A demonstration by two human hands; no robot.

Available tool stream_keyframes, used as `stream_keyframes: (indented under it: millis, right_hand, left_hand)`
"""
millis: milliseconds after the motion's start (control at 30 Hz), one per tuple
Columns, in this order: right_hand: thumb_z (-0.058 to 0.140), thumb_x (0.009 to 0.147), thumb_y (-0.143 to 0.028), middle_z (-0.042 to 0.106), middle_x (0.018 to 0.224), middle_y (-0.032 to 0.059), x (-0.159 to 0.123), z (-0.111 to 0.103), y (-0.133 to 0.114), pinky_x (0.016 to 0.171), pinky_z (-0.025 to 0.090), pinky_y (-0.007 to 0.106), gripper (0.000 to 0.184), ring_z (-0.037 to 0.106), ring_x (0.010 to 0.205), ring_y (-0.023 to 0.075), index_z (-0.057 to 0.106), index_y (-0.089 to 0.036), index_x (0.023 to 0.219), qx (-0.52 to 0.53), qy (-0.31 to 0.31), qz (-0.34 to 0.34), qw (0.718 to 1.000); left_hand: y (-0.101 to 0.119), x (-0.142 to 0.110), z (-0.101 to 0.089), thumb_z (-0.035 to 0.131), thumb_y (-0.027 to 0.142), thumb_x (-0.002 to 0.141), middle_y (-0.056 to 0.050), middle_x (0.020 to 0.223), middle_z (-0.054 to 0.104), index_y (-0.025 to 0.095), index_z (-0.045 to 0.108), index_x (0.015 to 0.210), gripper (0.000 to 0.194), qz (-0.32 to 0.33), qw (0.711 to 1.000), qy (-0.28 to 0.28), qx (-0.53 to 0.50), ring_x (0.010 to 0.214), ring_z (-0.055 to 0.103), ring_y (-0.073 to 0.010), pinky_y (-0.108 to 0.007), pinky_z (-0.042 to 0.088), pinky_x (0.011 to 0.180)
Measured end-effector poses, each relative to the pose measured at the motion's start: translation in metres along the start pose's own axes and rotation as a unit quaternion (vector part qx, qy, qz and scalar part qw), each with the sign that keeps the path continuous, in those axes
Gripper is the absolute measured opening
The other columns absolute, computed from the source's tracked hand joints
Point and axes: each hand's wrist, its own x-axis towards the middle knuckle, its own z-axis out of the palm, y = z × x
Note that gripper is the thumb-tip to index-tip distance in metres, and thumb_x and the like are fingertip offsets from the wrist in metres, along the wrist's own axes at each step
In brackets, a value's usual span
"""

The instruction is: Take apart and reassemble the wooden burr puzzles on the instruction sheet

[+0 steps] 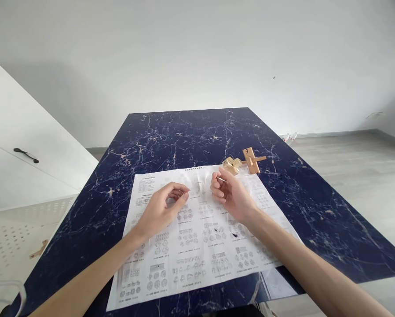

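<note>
Over the left half of a printed sheet (pixel 189 240) hovers my left hand (pixel 166 204), its fingers loosely bent with a gap to the thumb; I see nothing in it. My right hand (pixel 232 193) is turned partly palm-inward, its fingers half curled and its thumb raised, with nothing visible in it. The sheet carries rows of small diagrams and text. Just beyond my right hand is a pale wooden block puzzle (pixel 231 165), at the sheet's top edge and partly hidden by the hand. Beside it lies a browner, cross-shaped wooden puzzle (pixel 251 160) with a black mark.
The dark blue marbled table (pixel 184 136) runs back toward a white wall (pixel 197 53). At left stands a white cabinet with a black handle (pixel 26 155). A small wooden piece (pixel 39 250) shows low at the left, on a perforated pale surface (pixel 9 237).
</note>
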Motion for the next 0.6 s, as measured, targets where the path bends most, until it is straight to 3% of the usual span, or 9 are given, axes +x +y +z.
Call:
stream_keyframes:
  millis: [267,467,600]
  right_hand:
    - [0.085,0.084,-0.056,0.053,0.071,-0.0048,-0.004,0.002,0.003,0.049,0.029,0.027,0.04,0.04,0.055,0.0104,0.064,-0.022,0.083,-0.075,-0.006,-0.003,0.997]
    - [0.081,0.086,-0.064,0.052,0.067,-0.0048,-0.009,0.009,0.007,0.05,0.031,0.027,0.048,0.042,0.054,0.0103,0.058,-0.022,0.077,-0.16,-0.012,-0.021,0.987]
    - [0.075,0.089,-0.068,0.055,0.069,-0.0039,-0.01,0.015,0.012,0.051,0.033,0.028,0.051,0.044,0.054,0.0109,0.055,-0.023,0.076,-0.228,-0.029,-0.036,0.973]
  left_hand:
    - [-0.005,0.002,-0.002,0.067,0.049,0.101,-0.007,0.112,0.077,0.025,0.073,0.113,0.028,-0.015,1.0,0.003,-0.015,0.104,0.075,-0.0262,-0.041,0.063,0.09]
    - [-0.005,0.004,-0.011,0.062,0.053,0.103,-0.005,0.09,0.075,0.023,0.07,0.111,0.032,-0.019,1.0,0.015,-0.02,0.087,0.074,-0.0236,-0.039,0.061,0.082]
    - [-0.01,0.008,-0.019,0.057,0.055,0.106,-0.003,0.085,0.071,0.022,0.07,0.099,0.036,-0.006,0.999,0.022,-0.035,0.079,0.069,-0.0195,-0.034,0.057,0.077]
